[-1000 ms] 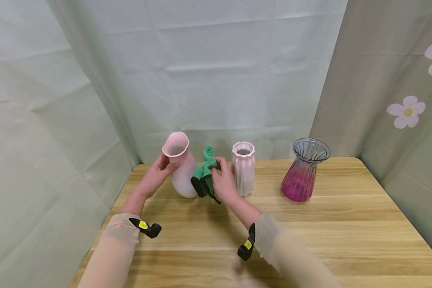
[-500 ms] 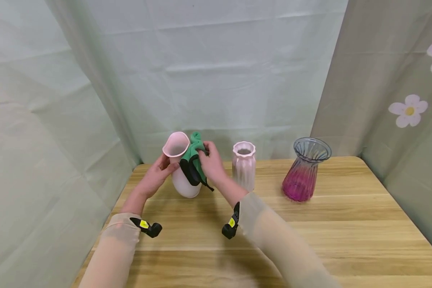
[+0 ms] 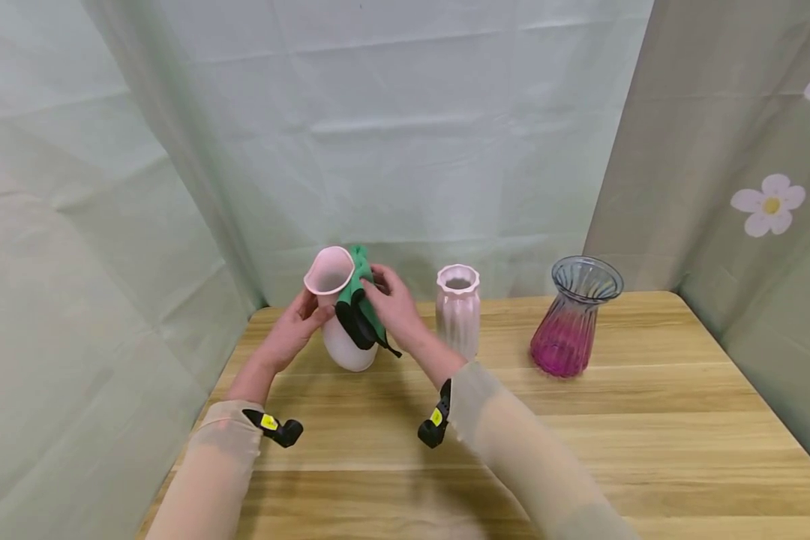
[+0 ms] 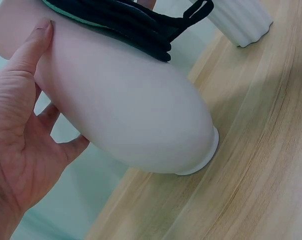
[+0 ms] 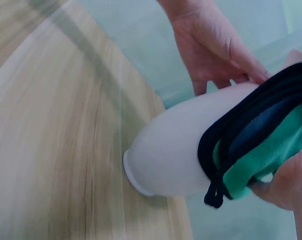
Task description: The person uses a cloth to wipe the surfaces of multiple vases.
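Right hand point(image 3: 390, 303) lower now, cloth point(image 3: 360, 309) against vase point(image 3: 340, 330)

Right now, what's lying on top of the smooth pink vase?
A folded green cloth with black edging drapes the pink vase, pressed by the right hand. The surface beneath it is hidden.

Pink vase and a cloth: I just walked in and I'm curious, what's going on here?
A person steadies a smooth pink vase with the left hand and presses a folded green cloth against its side with the right hand. The vase stands on a wooden table, beside a ribbed pink vase and a purple glass vase.
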Demonstrator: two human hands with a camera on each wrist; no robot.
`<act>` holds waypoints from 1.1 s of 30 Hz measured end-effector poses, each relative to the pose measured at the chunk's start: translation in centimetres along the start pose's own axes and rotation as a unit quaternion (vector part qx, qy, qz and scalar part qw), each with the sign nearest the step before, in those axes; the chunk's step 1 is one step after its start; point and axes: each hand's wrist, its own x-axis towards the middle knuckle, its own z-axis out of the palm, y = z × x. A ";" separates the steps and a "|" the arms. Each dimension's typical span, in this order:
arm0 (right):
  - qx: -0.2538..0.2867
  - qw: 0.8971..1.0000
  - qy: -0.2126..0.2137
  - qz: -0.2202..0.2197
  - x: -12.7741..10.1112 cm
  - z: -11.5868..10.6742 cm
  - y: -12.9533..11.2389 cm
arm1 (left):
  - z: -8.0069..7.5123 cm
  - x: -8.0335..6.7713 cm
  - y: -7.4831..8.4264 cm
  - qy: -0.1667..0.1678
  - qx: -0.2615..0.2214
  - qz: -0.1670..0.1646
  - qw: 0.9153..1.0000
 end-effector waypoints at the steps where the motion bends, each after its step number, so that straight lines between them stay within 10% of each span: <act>1: -0.007 1.000 0.005 0.004 0.1 0.0 -0.1 | 0.0 0.0 0.0 0.000 0.001 0.001 1.000; 12: -0.025 0.998 0.052 0.020 0.8 0.7 -0.3 | 0.0 0.3 0.0 0.001 0.009 0.003 1.000; 33: -0.047 0.998 0.015 0.044 -0.8 -0.2 3.8 | 0.3 0.2 0.0 0.006 0.002 -0.002 1.000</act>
